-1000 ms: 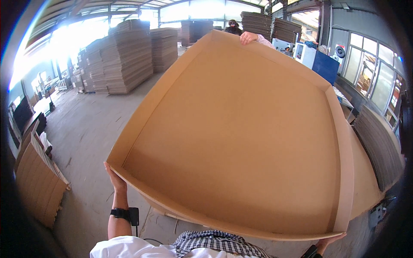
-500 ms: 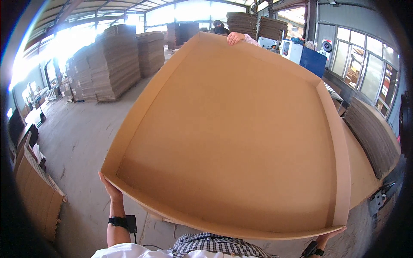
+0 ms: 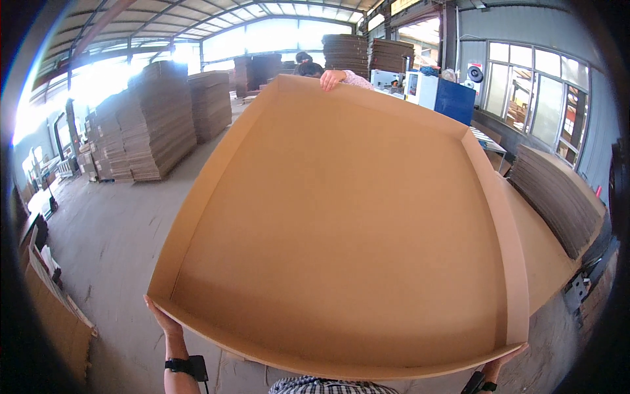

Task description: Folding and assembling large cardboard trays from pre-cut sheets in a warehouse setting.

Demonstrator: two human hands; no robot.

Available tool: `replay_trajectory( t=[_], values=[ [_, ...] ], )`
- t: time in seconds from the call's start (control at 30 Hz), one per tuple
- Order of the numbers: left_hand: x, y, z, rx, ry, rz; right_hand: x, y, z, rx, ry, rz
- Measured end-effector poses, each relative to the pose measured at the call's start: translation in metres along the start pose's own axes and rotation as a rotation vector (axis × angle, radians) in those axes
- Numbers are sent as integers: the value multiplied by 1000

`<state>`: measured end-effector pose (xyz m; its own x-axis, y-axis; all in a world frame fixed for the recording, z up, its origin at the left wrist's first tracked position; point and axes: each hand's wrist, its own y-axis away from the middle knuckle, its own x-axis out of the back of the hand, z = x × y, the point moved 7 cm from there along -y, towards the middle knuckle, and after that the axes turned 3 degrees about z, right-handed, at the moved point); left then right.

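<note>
A large shallow cardboard tray [image 3: 341,217] with low turned-up sides fills the middle of the view, its inside facing me. My left hand [image 3: 164,319] holds its near left corner from the outside, fingers partly hidden by the wall. At the near right corner my right hand [image 3: 504,361] grips the tray from beneath, with most of its fingers out of sight. Across from me a co-worker's hand [image 3: 333,80] is hooked over the far rim, and that person is mostly hidden behind the tray.
Tall stacks of flat cardboard [image 3: 147,125] stand on the floor at the far left. To the right, more cardboard sheets [image 3: 551,200] lean beside a brown board [image 3: 541,262]. A blue and white machine [image 3: 453,102] is beyond the tray. Cut cardboard [image 3: 56,315] lies at the left edge.
The whole scene sits lower and slightly left in the picture, as the view has tilted up. Both my hands and the co-worker's hand keep their hold on the tray.
</note>
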<state>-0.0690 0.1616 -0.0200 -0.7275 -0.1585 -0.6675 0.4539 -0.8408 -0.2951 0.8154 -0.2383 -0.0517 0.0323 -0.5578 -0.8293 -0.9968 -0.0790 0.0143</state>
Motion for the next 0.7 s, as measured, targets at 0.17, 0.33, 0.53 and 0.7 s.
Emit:
replay_trajectory(
  t=[0.17, 0.33, 0.53, 0.7],
  values=[
    [-10, -6, -3, 24, -54, 59, 5, -15, -4, 58, 94, -16],
    [-15, -4, 4, -2, -123, 77, 4, -19, 5, -10, 78, -136],
    [-10, -9, 3, -15, -137, 19, -1, -3, 6, -11, 52, -110],
    [-6, -14, 5, -26, -166, 9, -5, 9, 8, -68, 24, -37]
  ],
)
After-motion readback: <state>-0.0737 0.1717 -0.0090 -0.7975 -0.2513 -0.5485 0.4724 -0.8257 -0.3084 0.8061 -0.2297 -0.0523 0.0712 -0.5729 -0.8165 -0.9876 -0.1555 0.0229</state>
